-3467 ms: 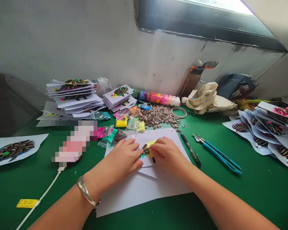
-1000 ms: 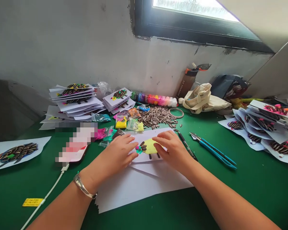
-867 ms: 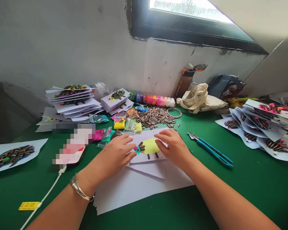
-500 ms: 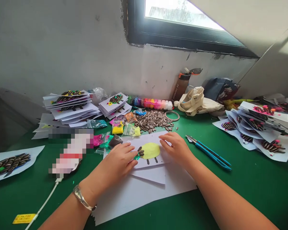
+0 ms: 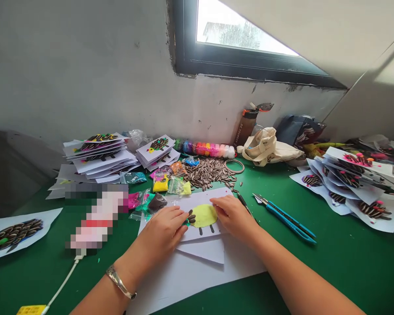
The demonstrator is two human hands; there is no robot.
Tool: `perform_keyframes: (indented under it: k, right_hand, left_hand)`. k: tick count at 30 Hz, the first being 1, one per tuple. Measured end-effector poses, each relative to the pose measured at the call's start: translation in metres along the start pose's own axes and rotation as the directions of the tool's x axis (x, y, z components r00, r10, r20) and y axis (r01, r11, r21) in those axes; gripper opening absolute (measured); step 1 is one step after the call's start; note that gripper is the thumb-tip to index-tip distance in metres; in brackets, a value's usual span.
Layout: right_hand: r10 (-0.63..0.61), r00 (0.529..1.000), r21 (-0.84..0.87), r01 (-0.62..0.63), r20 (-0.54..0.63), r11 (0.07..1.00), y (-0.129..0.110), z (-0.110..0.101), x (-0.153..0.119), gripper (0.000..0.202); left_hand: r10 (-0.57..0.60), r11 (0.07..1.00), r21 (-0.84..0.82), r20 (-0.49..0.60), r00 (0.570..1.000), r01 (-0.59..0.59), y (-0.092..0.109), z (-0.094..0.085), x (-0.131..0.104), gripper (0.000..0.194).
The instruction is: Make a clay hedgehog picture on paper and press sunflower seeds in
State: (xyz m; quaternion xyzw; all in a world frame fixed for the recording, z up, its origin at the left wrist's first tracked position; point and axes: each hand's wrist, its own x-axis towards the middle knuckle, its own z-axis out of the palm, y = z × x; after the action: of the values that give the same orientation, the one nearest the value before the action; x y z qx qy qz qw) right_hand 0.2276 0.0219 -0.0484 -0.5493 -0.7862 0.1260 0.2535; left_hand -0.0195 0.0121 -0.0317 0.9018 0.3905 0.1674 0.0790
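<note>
A white card (image 5: 190,238) lies before me with a flat yellow-green clay oval (image 5: 205,215) and two dark short legs below it. A few striped sunflower seeds (image 5: 191,216) sit at the oval's left end, beside a bit of green clay partly under my fingers. My left hand (image 5: 166,227) rests on the card's left part, its thumb and index finger apart near the seeds. My right hand (image 5: 234,217) lies at the oval's right edge, fingers stretched toward it and holding nothing I can see. Larger white sheets (image 5: 197,280) are underneath.
A heap of sunflower seeds (image 5: 208,171) and bagged coloured clay (image 5: 160,182) lie behind the card. Stacks of seed-decorated cards stand left (image 5: 100,159) and right (image 5: 351,179). A blue utility knife (image 5: 287,221) and dark pen (image 5: 244,203) lie right; a bottle (image 5: 246,127) stands behind.
My right hand has moved left to the oval's edge, and a dark pen beside it now shows. My left hand stays at the seeds. The whole view has shifted slightly.
</note>
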Motion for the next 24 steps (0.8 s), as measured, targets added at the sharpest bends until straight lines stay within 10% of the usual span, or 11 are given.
perform_keyframes:
  k: [13,24]
  right_hand:
    - [-0.02,0.995,-0.228,0.042,0.097,0.973,-0.007,-0.004,0.039,0.031]
    - [-0.114,0.972,-0.325,0.178,0.207,0.929,-0.034,0.04,0.108,0.019]
  left_hand:
    - [-0.065,0.998,-0.006,0.088,0.994,0.066,0.01,-0.007,0.005,0.027]
    - [-0.078,0.997,-0.016,0.025,0.997,0.079,0.001,-0.01,0.002,0.022]
